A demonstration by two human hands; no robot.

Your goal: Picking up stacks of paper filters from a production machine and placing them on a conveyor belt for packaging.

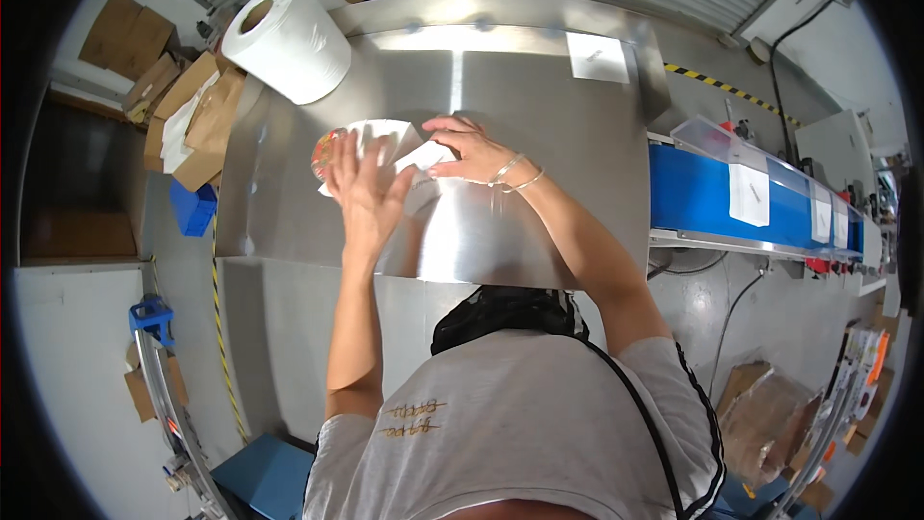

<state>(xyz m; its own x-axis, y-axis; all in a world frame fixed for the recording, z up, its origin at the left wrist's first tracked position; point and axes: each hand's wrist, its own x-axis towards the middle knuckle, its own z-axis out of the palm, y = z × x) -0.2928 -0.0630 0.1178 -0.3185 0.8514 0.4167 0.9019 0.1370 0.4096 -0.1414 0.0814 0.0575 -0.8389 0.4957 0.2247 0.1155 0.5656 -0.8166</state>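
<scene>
A white paper-like sheet [393,134], folded or creased on its right side, lies on the steel table with a round red-and-orange patterned piece [325,154] at its left end. My left hand [366,183] rests over the patterned piece and the sheet, fingers spread and slightly blurred. At the sheet's right side my right hand [472,151] curls its thumb and fingers around a raised white flap [423,158]. My left palm hides part of the sheet, so I cannot tell whether the patterned piece is printed on it or separate.
On the steel table [539,135], a big white roll [303,53] stands at the far left and a white paper [598,58] lies at the far right. A blue conveyor belt [698,183] adjoins the right side. Cardboard boxes [197,120] and a blue bin [193,209] stand left.
</scene>
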